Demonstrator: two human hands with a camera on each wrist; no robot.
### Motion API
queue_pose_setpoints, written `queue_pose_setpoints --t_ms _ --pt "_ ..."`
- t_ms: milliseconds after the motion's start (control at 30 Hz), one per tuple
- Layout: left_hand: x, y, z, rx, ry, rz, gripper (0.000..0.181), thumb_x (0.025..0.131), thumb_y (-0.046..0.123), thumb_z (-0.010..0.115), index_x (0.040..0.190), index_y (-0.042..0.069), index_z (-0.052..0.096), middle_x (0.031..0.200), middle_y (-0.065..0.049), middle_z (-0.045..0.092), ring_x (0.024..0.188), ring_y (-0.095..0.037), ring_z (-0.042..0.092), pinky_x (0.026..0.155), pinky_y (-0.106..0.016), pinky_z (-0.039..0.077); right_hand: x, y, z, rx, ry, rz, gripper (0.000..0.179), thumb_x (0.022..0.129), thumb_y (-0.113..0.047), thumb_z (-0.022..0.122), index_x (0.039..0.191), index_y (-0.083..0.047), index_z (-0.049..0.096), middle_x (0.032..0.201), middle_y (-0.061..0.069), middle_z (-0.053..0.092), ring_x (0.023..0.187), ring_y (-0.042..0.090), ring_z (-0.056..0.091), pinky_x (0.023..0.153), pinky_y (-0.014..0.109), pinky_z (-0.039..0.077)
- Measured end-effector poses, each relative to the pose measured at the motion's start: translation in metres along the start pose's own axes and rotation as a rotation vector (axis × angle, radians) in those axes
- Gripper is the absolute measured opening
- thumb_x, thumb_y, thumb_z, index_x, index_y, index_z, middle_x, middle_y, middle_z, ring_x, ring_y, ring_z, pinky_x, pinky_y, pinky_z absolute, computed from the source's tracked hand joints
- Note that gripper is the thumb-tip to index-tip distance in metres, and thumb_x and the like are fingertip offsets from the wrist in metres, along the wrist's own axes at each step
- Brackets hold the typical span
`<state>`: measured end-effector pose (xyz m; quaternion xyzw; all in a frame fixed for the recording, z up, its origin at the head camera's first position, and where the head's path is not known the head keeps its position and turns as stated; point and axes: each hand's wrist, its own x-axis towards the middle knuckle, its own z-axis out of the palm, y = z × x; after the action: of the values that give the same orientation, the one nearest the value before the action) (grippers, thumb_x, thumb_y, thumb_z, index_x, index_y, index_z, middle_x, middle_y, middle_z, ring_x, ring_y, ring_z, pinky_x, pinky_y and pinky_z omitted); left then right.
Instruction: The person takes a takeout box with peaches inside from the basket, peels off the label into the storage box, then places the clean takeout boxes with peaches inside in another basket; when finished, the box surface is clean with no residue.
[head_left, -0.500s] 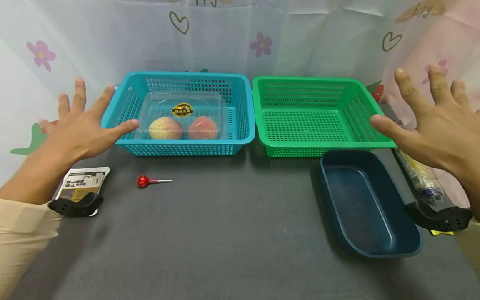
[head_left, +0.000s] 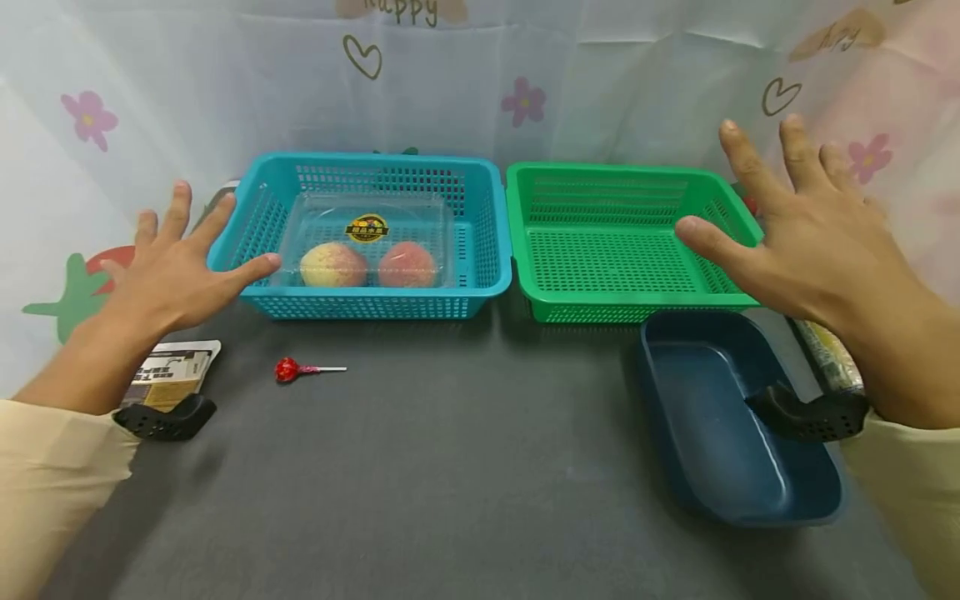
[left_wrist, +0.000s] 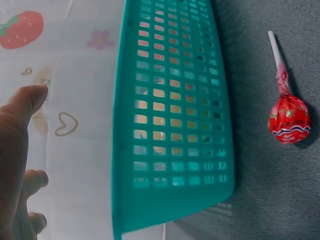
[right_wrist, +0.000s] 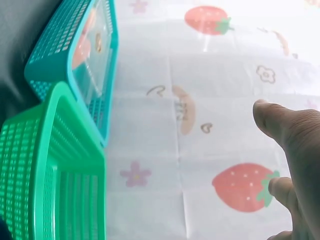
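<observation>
My left hand (head_left: 168,275) is spread, fingers straight, just left of the blue basket (head_left: 375,305), with its thumb near the basket's front left corner. In that basket lies a clear plastic fruit box (head_left: 427,212) with a round label and two peaches (head_left: 333,265) inside. My right hand (head_left: 825,233), also spread and holding nothing, hangs over the right end of the green basket (head_left: 607,258). Below it, the right wrist overlaps a dark blue tub (head_left: 712,417) in the head view. A red-wrapped lollipop (left_wrist: 289,120) lies on the table in front of the blue basket.
Partly behind the left wrist lies a flat printed packet (head_left: 176,367). At the right, a yellowish clear-wrapped package (head_left: 832,354) is mostly hidden by the right arm. A patterned white sheet (head_left: 465,92) hangs behind both baskets above the grey table (head_left: 450,467).
My right hand has moved left, toward the green basket, and its wrist now covers part of the dark tub. The left hand is nearly where it was; the head view has shifted slightly.
</observation>
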<state>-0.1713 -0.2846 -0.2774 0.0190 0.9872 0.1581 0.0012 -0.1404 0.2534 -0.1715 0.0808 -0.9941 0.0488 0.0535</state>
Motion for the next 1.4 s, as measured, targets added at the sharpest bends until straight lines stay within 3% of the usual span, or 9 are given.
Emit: queue_pose_setpoints --t_ms 333,633,867,1133,1400 --pt "0.005 -0.011 0.012 -0.065 0.029 0.03 0.088 0.091 0.064 0.046 0.156 0.022 0.004 0.156 -0.007 -0.023 0.136 -0.051 -0.018 0.085 -0.084 0.004 0.015 -0.028 0.001 0.078 -0.008 -0.083 0.083 0.091 -0.07 0.035 0.154 -0.034 -0.004 0.158 0.011 -0.015 0.138 0.048 -0.012 0.102 0.072 0.001" --pt "0.013 -0.018 0.021 -0.159 0.009 0.079 0.083 0.093 0.058 0.049 0.156 0.022 0.011 0.159 -0.002 -0.017 0.141 -0.044 -0.012 0.091 -0.081 0.003 0.03 -0.049 0.007 0.156 -0.007 -0.126 0.08 0.091 -0.07 0.037 0.154 -0.04 -0.002 0.159 0.005 -0.012 0.142 0.042 -0.006 0.102 0.072 0.006" --pt "0.018 -0.028 0.026 -0.216 0.01 0.123 0.079 0.094 0.052 0.051 0.155 0.013 0.021 0.16 -0.004 -0.011 0.141 -0.046 -0.007 0.099 -0.075 0.004 0.043 -0.065 0.015 0.234 0.001 -0.177 0.079 0.09 -0.069 0.04 0.154 -0.041 0.001 0.159 0.003 -0.009 0.143 0.039 -0.003 0.103 0.071 0.01" --pt "0.025 -0.04 0.036 -0.218 0.008 0.128 0.079 0.093 0.051 0.053 0.152 0.006 0.027 0.16 -0.013 -0.001 0.14 -0.048 0.002 0.098 -0.075 0.008 0.058 -0.085 0.033 0.306 -0.042 -0.195 0.078 0.09 -0.07 0.039 0.153 -0.043 0.0 0.159 0.001 -0.009 0.143 0.039 0.002 0.104 0.069 0.011" --pt "0.027 -0.045 0.044 -0.202 0.014 0.124 0.081 0.092 0.052 0.053 0.149 -0.002 0.03 0.16 -0.012 0.0 0.141 -0.047 0.004 0.1 -0.073 0.011 0.072 -0.101 0.047 0.375 -0.071 -0.201 0.078 0.089 -0.07 0.039 0.152 -0.046 0.0 0.16 0.0 -0.006 0.144 0.034 0.004 0.107 0.065 0.01"
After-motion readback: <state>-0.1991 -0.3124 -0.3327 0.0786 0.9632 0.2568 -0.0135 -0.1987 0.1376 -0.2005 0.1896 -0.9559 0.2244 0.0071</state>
